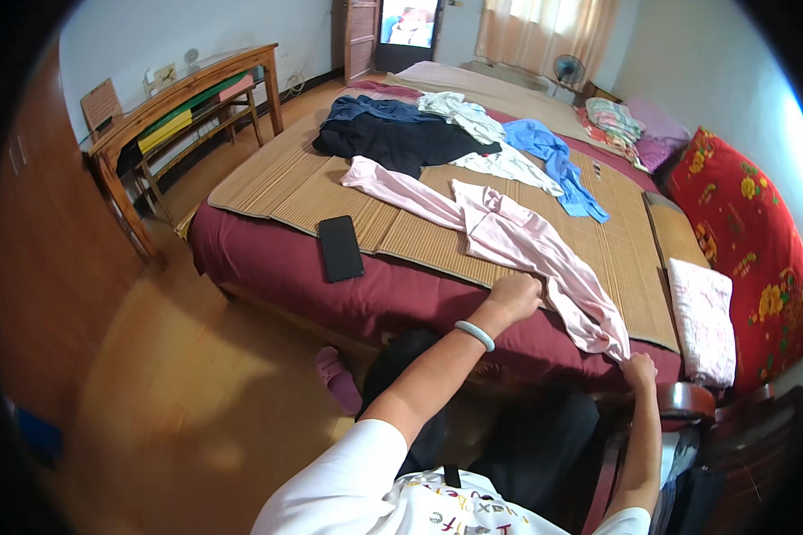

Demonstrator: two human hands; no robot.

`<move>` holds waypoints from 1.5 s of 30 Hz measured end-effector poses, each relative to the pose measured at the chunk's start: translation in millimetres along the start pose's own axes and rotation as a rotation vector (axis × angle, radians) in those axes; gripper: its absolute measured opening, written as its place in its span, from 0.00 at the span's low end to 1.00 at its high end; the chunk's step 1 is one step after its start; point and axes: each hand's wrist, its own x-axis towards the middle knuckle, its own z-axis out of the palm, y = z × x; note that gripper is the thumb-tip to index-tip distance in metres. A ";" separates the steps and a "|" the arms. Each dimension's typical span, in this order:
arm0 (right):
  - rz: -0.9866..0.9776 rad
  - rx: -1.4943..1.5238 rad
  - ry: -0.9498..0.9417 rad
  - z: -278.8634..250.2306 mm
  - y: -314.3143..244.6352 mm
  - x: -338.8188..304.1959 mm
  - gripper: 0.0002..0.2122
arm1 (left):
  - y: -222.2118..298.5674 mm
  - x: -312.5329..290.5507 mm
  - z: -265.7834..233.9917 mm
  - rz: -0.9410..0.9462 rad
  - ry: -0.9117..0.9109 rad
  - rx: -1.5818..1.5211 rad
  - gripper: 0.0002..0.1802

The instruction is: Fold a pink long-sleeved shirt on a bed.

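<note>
A pale pink garment [517,234] lies stretched across the bed, one long narrow part reaching to the far left and another toward the near right. It could be a long-sleeved top or trousers; its folds hide which. My left hand [516,299], with a pale bangle [475,335] on the wrist, is closed at the garment's near edge and seems to pinch it; the fingertips are partly hidden. At the garment's near right end, my right hand [640,371] grips the cloth by the bed's edge.
Beyond lie dark clothes [379,134], white clothes [464,116] and a blue shirt [558,165] on a brown mat [277,192]. A black phone [340,249] rests left on the bed [268,259]. Right are a folded cloth [703,321] and red floral bedding [740,241]. A purple slipper [337,379] is below.
</note>
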 end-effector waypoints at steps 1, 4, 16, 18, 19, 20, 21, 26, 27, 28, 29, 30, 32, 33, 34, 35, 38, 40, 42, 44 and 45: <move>0.018 0.017 -0.019 -0.2 2.2 -4.2 0.16 | -1.1 -2.7 -1.6 -0.008 -0.008 0.006 0.11; -0.081 0.087 -0.137 -6.1 6.7 -14.3 0.16 | -2.4 -13.9 -6.9 -0.027 0.001 -0.015 0.12; -0.382 0.567 0.524 -14.6 -138.2 -24.3 0.17 | 0.0 -97.0 -25.0 0.080 -0.061 -0.098 0.12; -0.148 0.461 0.723 -10.3 -166.8 -17.8 0.22 | 2.7 -111.0 -22.4 0.124 -0.036 -0.100 0.11; -0.152 0.477 0.730 -10.3 -169.4 -13.0 0.22 | 3.5 -118.1 -21.4 0.160 -0.013 -0.122 0.10; -0.093 0.530 0.559 -10.1 -172.3 -7.6 0.21 | 4.5 -126.1 -20.0 0.176 0.006 -0.122 0.10; -0.020 0.558 0.397 -9.9 -175.3 -2.3 0.19 | 4.6 -132.4 -19.5 0.191 0.001 -0.132 0.10; -0.127 0.433 0.339 -4.2 -172.9 9.9 0.09 | -4.3 -161.6 -17.4 0.075 -0.116 -0.199 0.12; -0.128 0.446 0.348 -2.1 -173.2 8.4 0.09 | -8.4 -164.9 -15.0 0.030 -0.156 -0.197 0.13; -0.138 0.509 0.421 -0.3 -174.3 5.3 0.09 | -12.8 -169.2 -11.5 -0.017 -0.164 -0.206 0.13; -0.122 0.557 0.492 -0.2 -176.2 1.9 0.10 | -17.9 -171.8 -6.9 -0.031 -0.184 -0.195 0.13; -0.201 0.624 0.699 1.5 -178.2 -7.4 0.07 | -23.4 -176.1 -1.6 -0.058 -0.183 -0.282 0.13; -0.316 0.835 0.652 -3.2 -181.9 -24.2 0.06 | -34.6 -185.5 11.9 -0.084 -0.197 -0.372 0.14; -0.394 1.048 0.607 -7.3 -184.8 -34.1 0.05 | -40.3 -191.9 19.0 -0.202 -0.237 -0.546 0.15; -0.417 1.239 0.369 -9.7 -184.9 -50.2 0.06 | -45.4 -198.0 25.8 -0.370 -0.309 -0.718 0.16; -0.445 1.482 0.209 -13.3 -192.9 -64.6 0.09 | -50.0 -204.4 32.1 -0.327 -0.281 -0.720 0.16; -0.536 1.839 -0.784 -10.9 -178.2 -130.0 0.05 | -62.4 -223.4 41.8 -0.773 -0.421 -1.169 0.23; -0.522 1.671 -0.988 2.2 -189.1 -173.0 0.04 | -62.2 -234.7 46.5 -0.718 -0.435 -1.200 0.29; -0.698 1.612 -1.171 25.3 -203.5 -211.4 0.04 | -59.2 -234.9 49.7 -0.791 -0.510 -1.288 0.33; -0.833 1.483 -1.347 56.2 -221.8 -242.5 0.05 | -51.8 -228.0 53.7 -0.796 -0.558 -1.371 0.38; -0.815 1.444 -1.473 73.9 -228.6 -256.7 0.05 | -46.6 -223.7 56.4 -0.768 -0.585 -1.391 0.39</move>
